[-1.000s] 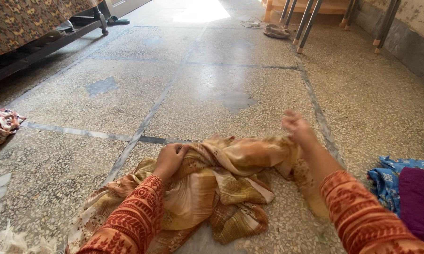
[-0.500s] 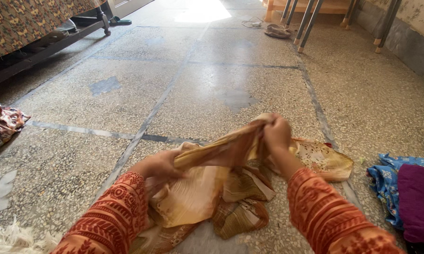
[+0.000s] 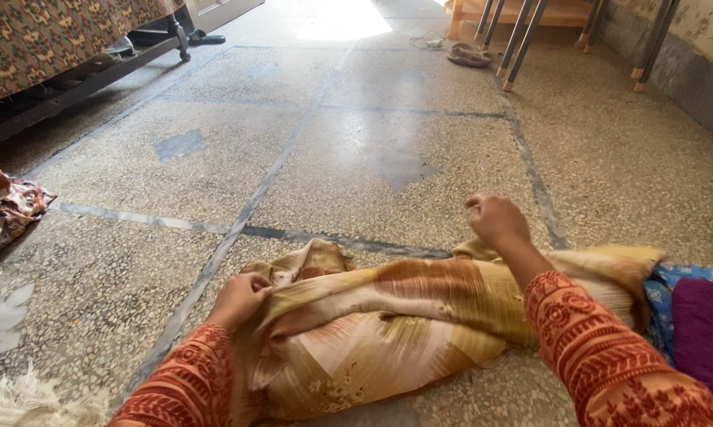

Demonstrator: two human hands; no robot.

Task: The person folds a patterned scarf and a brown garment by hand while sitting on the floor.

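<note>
A patterned cloth bundle point(image 3: 4, 209) lies at the far left of the terrazzo floor point(image 3: 356, 150), below a bed with a floral cover point(image 3: 48, 35). Near the bottom of the frame, a person in orange printed sleeves works a beige-and-brown patterned cloth point(image 3: 404, 324) that lies spread and rumpled on the floor between the two hands. The left hand point(image 3: 242, 299) is closed, pinching the cloth's left edge between fingers and thumb. The right hand point(image 3: 497, 221) is curled into a loose fist at the cloth's far edge; whether it has fabric in its hold cannot be told from this view. To the right, just beside the cloth's end, lie a blue printed fabric point(image 3: 673, 289) and a purple one point(image 3: 708, 336). Metal furniture legs point(image 3: 522, 39) stand well apart at the top. Judged from the folds, smoothing would go best with both edges held taut and drawn evenly apart, keeping the end off the neighbouring fabrics.
</note>
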